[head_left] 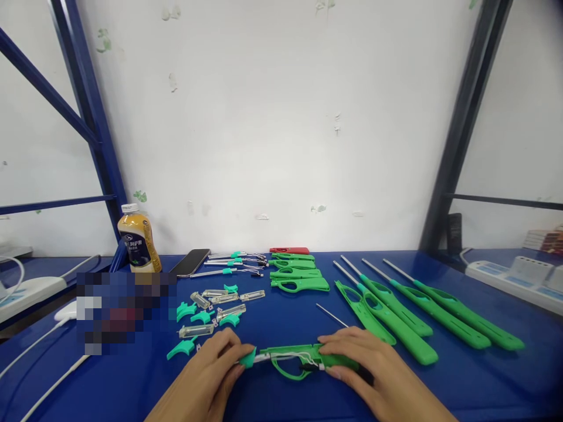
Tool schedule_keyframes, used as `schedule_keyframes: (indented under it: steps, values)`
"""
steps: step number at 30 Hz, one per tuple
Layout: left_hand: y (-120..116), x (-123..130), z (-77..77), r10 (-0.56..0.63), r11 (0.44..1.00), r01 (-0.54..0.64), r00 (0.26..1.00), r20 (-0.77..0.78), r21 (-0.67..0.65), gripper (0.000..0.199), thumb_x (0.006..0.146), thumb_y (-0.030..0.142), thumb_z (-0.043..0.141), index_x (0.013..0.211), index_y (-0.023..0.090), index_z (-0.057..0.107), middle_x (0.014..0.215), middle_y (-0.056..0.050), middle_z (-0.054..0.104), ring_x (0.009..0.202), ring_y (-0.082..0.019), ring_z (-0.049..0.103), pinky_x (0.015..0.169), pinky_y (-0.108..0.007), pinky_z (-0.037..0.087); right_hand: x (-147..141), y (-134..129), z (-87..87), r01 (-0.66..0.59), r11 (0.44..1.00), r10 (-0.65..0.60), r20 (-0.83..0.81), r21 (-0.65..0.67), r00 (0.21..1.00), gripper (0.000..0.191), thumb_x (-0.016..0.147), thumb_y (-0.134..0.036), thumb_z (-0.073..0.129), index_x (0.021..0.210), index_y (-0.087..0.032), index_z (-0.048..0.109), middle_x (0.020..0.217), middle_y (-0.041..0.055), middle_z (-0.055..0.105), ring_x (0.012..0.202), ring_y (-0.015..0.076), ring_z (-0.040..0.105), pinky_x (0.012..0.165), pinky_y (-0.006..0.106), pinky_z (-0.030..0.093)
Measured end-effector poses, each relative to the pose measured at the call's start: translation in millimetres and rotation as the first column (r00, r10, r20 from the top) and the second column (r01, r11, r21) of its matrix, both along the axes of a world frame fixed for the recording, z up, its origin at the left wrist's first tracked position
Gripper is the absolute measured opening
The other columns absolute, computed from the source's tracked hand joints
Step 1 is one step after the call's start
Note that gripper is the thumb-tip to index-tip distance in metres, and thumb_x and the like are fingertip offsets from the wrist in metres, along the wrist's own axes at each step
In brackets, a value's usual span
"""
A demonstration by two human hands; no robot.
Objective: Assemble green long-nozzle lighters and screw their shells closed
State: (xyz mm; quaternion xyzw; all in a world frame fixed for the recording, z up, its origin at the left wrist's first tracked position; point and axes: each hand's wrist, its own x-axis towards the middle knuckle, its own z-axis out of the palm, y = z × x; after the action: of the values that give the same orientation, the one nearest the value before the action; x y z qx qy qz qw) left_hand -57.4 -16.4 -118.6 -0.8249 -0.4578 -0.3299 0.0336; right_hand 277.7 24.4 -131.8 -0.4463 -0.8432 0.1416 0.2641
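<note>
Near the table's front edge, my right hand (pixel 367 364) grips the handle end of a green lighter shell (pixel 315 353) that lies on its side. My left hand (pixel 220 360) pinches a teal collar (pixel 248 357) on a metal lighter tube (pixel 263 357), whose end reaches over the shell's left end. White wires (pixel 292 354) run from the tube along the shell to a small black part (pixel 309 367) by my right fingers. To the left lie clear fuel tanks (pixel 197 331) and teal triggers (pixel 181 349). Behind my right hand, a thin metal rod (pixel 332 315) is partly hidden.
Long-nosed green lighters (pixel 409 334) lie at right. Green shells (pixel 303 285), a red shell (pixel 290 251) and wired tubes (pixel 215 272) sit at the back. At left are a phone (pixel 192 263), a bottle (pixel 139 240) and a blurred patch. Power strips (pixel 519 281) flank the table.
</note>
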Motion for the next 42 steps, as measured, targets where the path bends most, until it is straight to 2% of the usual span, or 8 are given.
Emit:
schedule_keyframes:
  steps: [5,9,12,16,19,23,32,42]
  values:
    - [-1.4,-2.9,-1.1,0.01,1.0,-0.01,1.0,-0.026,-0.003,0.037,0.107,0.031,0.054,0.141,0.039,0.066,0.119,-0.004,0.075,0.105,-0.021,0.076,0.09,-0.022,0.063,-1.0,-0.5,-1.5,-0.007,1.0,0.007,-0.009,0.009,1.0,0.03,0.104,-0.051,0.064,0.127,-0.039,0.078,0.137,-0.0008,0.076,0.138,0.0301,0.062,0.121,0.048,0.048]
    - [-2.2,-0.8,6.8,-0.084,0.992,0.081,0.996,-0.024,-0.095,0.047,0.108,0.026,0.048,0.151,0.042,0.056,0.11,-0.004,0.072,0.091,-0.017,0.075,0.087,-0.023,0.063,-1.7,-2.2,-0.4,-0.02,0.999,0.021,-0.041,0.033,0.999,0.029,0.104,-0.049,0.065,0.127,-0.036,0.079,0.136,0.0009,0.076,0.135,0.03,0.064,0.119,0.047,0.05]
    - [-0.9,0.4,11.1,-0.125,0.983,0.124,0.992,-0.001,-0.132,0.048,0.104,0.022,0.051,0.147,0.04,0.06,0.11,-0.005,0.07,0.091,-0.017,0.074,0.088,-0.023,0.062,-1.4,-2.8,-0.3,-0.021,0.999,0.023,-0.054,0.036,0.998,0.028,0.104,-0.048,0.065,0.125,-0.035,0.08,0.135,0.0018,0.077,0.134,0.0297,0.064,0.117,0.045,0.052]
    - [4.3,-0.5,7.9,-0.133,0.983,0.131,0.991,-0.008,-0.131,0.049,0.106,0.016,0.041,0.144,0.037,0.063,0.109,-0.006,0.068,0.091,-0.015,0.073,0.09,-0.022,0.06,-0.8,-2.6,-1.4,-0.026,0.999,0.029,-0.048,0.045,0.998,0.029,0.105,-0.047,0.065,0.128,-0.036,0.078,0.137,0.0007,0.076,0.135,0.0286,0.064,0.12,0.046,0.049]
    - [6.2,-1.2,4.2,-0.156,0.984,0.154,0.988,-0.015,-0.088,0.046,0.108,0.019,0.039,0.143,0.036,0.063,0.111,-0.007,0.066,0.091,-0.015,0.072,0.086,-0.021,0.06,-1.0,-2.6,-1.3,-0.023,0.999,0.024,-0.037,0.034,0.999,0.029,0.105,-0.048,0.064,0.129,-0.037,0.077,0.138,-0.0005,0.075,0.136,0.0283,0.063,0.121,0.048,0.048]
    - [3.2,0.2,3.9,-0.103,0.983,0.098,0.994,-0.027,-0.154,0.04,0.11,0.021,0.044,0.141,0.036,0.065,0.116,-0.007,0.064,0.094,-0.016,0.07,0.085,-0.022,0.059,-1.4,-3.6,0.8,-0.023,1.0,0.024,-0.038,0.02,0.999,0.029,0.106,-0.048,0.063,0.128,-0.036,0.077,0.138,-0.0005,0.075,0.135,0.0282,0.063,0.12,0.048,0.048]
    - [3.5,3.2,-5.5,-0.057,0.99,0.059,0.998,0.013,-0.128,0.04,0.112,0.03,0.038,0.136,0.036,0.069,0.111,-0.008,0.065,0.089,-0.018,0.066,0.084,-0.027,0.061,-1.7,-4.2,5.1,-0.034,0.999,0.034,-0.04,0.015,0.999,0.03,0.106,-0.049,0.062,0.127,-0.036,0.078,0.137,0.0007,0.076,0.135,0.0285,0.063,0.12,0.048,0.048]
    - [3.4,6.3,5.3,-0.036,0.996,0.034,0.999,-0.022,-0.083,0.035,0.112,0.035,0.043,0.124,0.036,0.076,0.103,-0.006,0.068,0.081,-0.017,0.067,0.077,-0.025,0.061,-1.4,-6.7,6.6,-0.05,0.998,0.051,-0.015,0.05,0.999,0.03,0.107,-0.046,0.061,0.129,-0.035,0.078,0.137,0.0013,0.075,0.135,0.0281,0.063,0.12,0.048,0.048]
